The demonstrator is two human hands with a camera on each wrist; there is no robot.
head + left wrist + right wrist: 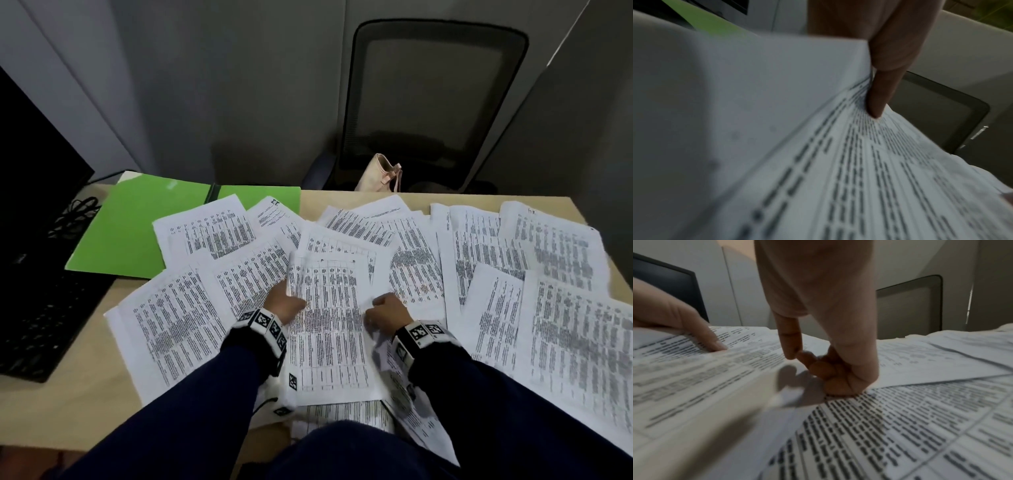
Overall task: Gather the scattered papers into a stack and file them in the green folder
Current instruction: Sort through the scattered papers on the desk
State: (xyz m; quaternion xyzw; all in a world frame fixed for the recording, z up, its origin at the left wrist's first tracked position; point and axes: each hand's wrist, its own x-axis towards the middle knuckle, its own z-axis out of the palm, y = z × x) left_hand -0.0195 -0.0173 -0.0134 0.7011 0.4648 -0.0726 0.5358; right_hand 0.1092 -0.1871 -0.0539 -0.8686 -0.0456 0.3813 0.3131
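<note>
Both forearms enter from the lower edge of the head view in dark navy long sleeves (191, 407), the cloth plain and unmarked; at each wrist sits a white band carrying square black-and-white coded markers, the left band (269, 325) left of centre, the right band (423, 333) right of centre; several markers lie side by side around each band; another small marker (293, 381) shows on a white piece just below the left band, and a thin dark cable (263, 404) curls out beneath that sleeve; the left hand (286, 301) and right hand (385, 313) are bare, with no gloves or rings visible; the wrist views show only bare fingers (789, 344).
</note>
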